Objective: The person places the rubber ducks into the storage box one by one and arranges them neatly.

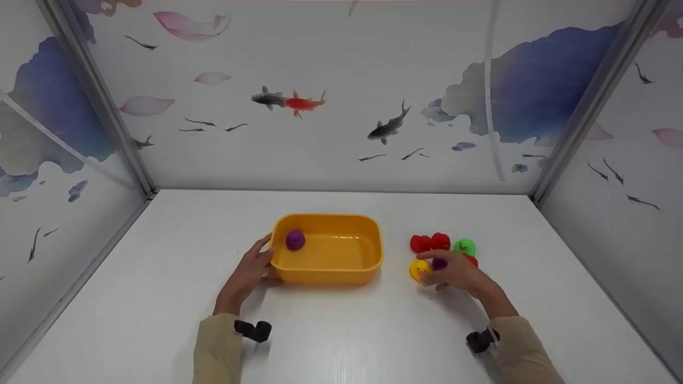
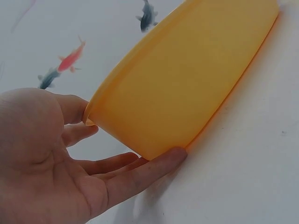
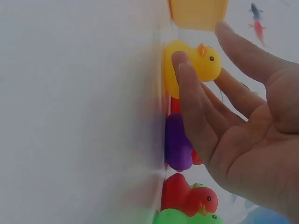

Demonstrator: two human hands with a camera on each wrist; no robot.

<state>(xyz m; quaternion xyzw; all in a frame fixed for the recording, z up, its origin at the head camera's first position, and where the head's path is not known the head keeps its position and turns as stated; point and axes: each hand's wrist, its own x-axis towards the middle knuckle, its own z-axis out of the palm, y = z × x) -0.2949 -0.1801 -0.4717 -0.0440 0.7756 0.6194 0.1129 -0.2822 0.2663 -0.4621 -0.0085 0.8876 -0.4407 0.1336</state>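
Observation:
My left hand (image 1: 248,274) is at the left end of a yellow plastic basin (image 1: 341,276). Its fairly straight fingers touch the end wall and rim, and one digit lies along the bottom edge in the left wrist view. Inside the basin, towards the back left, sits a round purple toy (image 1: 295,240). To the right, my right hand (image 1: 459,274) reaches around a yellow rubber duck (image 3: 205,63). Fingertips overlap the duck's body in the right wrist view, while another digit stands apart above its head. Beneath that hand, a purple duck (image 3: 177,142) is partly hidden.
Behind the right hand are two red ducks (image 1: 441,241) and a green duck (image 1: 465,247). Another red duck (image 1: 471,260) shows partly behind the hand. Everything rests on a white table (image 1: 341,330), closed in by printed panels (image 1: 320,154) at the back and sides.

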